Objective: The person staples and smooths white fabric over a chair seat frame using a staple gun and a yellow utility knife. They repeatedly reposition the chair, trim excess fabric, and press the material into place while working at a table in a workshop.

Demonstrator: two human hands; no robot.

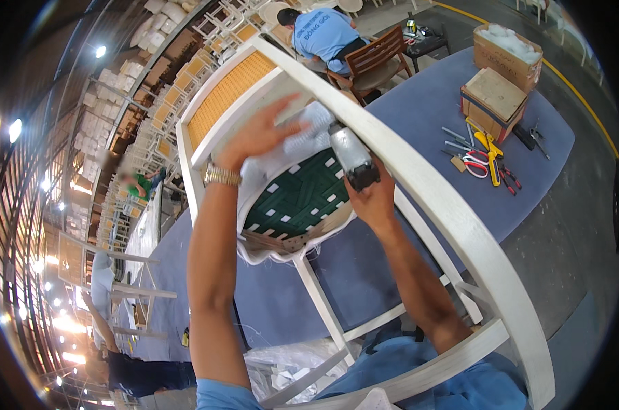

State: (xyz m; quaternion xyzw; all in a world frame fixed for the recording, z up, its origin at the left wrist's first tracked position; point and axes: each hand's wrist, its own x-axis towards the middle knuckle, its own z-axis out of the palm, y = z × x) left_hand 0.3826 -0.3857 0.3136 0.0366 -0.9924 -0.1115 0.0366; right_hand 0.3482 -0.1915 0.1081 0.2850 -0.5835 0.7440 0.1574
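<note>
My left hand [258, 137]: fingers spread over white cloth [311, 140]. My right hand [373, 199] grips silver tool [351, 149], green webbing's [299, 195] two o'clock.

Left hand [258, 135] slightly blurry.

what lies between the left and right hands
In the head view, pale fabric and green webbing lie between the left hand and the right hand, which holds a grey-and-black tool.
</note>
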